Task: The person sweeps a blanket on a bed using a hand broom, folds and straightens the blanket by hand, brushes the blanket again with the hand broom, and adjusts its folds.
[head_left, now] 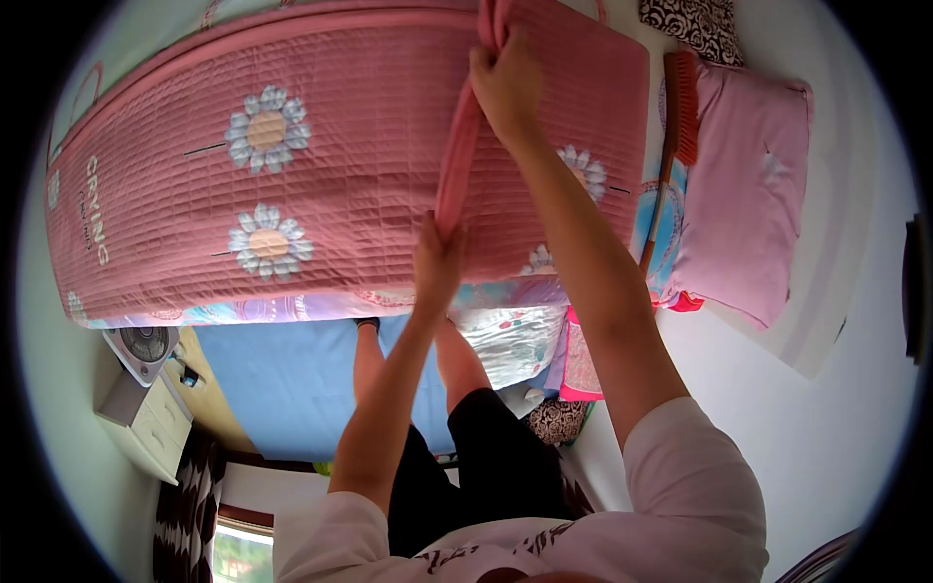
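Note:
A pink quilted bed cover [369, 175] with daisy prints and white lettering spreads over the bed. A pink strip, apparently the cover's edge or a fold of it, runs between my two hands. My left hand [438, 264] is closed around the near end of this strip, low on the bed side. Farther up, my right hand [509, 85] grips the strip's far part, near the top of the view. The strip looks taut and bunched between them. What lies inside my fingers is partly hidden.
At right lie a pink pillow [743, 189] and a red-bristled brush [684, 112] with a wooden handle. A patterned sheet [292, 309] shows under the cover. A blue mat [282, 384] is by my legs. A fan [144, 348] and a white drawer cabinet [155, 428] stand at left.

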### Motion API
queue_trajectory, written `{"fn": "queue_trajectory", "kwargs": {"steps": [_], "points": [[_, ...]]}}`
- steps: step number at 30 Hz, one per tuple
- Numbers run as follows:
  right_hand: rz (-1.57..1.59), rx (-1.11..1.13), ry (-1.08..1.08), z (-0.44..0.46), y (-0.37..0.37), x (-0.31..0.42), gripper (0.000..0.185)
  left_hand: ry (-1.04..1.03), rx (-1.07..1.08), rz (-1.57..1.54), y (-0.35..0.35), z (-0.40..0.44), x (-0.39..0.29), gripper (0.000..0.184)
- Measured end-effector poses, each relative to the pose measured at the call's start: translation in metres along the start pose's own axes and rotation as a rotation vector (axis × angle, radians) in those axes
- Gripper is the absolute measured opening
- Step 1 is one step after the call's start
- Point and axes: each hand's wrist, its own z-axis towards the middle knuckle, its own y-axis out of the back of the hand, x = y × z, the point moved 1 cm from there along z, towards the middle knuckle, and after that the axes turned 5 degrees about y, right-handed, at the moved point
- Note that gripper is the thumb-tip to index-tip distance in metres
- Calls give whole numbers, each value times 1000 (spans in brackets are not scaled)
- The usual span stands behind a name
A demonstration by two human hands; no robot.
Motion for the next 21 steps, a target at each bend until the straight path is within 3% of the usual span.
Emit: {"fn": "queue_trajectory", "kwargs": {"steps": [5,7,9,14,16,21], "points": [[-13,91,226,-33,-67,-9,48,51,3,67,47,40,63,32],[-25,147,268,-54,-49,0,49,-31,88,10,51,44,62,30],[-176,32,388,-88,-26,10,47,6,113,-1,54,42,63,33],[-270,284,301,-215,13,-19,56,-50,138,-124,56,21,61,36],[-280,338,268,-256,23,-35,57,188,269,-107,56,18,79,35],[-194,411,254,-300,32,-46,62,247,264,18,54,24,78,33]]}}
